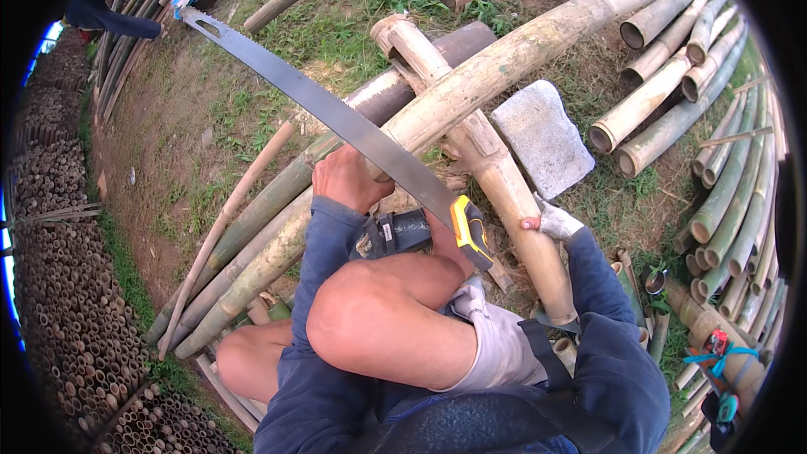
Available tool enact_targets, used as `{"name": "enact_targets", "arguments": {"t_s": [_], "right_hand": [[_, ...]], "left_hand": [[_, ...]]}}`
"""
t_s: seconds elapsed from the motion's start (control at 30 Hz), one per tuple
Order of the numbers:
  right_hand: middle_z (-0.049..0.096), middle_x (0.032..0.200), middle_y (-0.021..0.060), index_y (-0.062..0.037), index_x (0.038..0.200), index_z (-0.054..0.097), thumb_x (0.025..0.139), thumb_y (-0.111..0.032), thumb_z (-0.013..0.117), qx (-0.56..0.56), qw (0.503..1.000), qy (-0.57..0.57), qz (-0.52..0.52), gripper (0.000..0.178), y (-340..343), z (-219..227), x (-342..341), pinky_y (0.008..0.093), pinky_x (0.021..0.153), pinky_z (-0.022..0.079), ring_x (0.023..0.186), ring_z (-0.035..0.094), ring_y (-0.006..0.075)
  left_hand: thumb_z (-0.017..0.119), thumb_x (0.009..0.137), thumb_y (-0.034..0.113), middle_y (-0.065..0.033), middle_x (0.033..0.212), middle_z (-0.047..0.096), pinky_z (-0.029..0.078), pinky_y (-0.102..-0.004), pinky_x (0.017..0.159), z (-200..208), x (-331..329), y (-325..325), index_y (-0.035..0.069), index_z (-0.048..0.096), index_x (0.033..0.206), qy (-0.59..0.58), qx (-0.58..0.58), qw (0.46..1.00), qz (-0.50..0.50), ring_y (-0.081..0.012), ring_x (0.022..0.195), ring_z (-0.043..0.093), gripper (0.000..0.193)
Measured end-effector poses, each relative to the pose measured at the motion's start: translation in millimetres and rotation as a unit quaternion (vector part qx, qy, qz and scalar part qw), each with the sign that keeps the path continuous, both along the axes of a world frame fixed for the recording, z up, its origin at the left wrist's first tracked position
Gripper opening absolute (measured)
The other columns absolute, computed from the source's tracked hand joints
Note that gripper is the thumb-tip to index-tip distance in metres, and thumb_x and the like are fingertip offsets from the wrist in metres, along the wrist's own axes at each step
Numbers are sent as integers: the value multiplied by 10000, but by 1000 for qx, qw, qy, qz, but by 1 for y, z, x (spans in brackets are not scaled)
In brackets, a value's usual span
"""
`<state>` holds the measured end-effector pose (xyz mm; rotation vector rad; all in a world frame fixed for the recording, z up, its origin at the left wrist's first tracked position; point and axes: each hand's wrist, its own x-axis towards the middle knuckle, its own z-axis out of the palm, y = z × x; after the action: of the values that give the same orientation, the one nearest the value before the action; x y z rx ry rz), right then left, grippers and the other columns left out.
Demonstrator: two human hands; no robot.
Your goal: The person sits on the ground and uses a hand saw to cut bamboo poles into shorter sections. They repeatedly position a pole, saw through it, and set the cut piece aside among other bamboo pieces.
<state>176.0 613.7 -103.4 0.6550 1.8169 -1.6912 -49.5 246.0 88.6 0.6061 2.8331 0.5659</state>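
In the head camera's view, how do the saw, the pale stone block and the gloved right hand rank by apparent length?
1. Saw, clearly longest
2. Pale stone block
3. Gloved right hand, smallest

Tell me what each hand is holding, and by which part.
The left hand holds the long bamboo pole beside the saw blade. The right hand rests on the thick bamboo piece, toward its near end; any grip is unclear.
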Motion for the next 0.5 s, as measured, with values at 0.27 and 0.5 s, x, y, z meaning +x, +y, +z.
{"name": "enact_targets", "arguments": {"t_s": [0.27, 0.5], "right_hand": [[532, 1519, 177, -68, 1609, 381, 768, -410, 930, 6, 997, 58, -51, 1060, 3, -22, 52, 385, 1175, 376, 1407, 475, 285], [590, 1422, 175, -7, 1527, 443, 746, -422, 954, 87, 993, 52, -67, 1021, -9, -7, 67, 392, 1151, 400, 1335, 539, 285]], "left_hand": [[893, 615, 341, -196, 963, 762, 562, -480, 894, -42, -15, 37, 138, 639, 1332, -33, -24, 999, -27, -407, 968, 727, 788], [898, 632, 348, -222, 1029, 761, 566, -498, 928, -82, -42, 38, 166, 642, 1329, -72, -36, 997, -15, -422, 1007, 728, 765]]}}
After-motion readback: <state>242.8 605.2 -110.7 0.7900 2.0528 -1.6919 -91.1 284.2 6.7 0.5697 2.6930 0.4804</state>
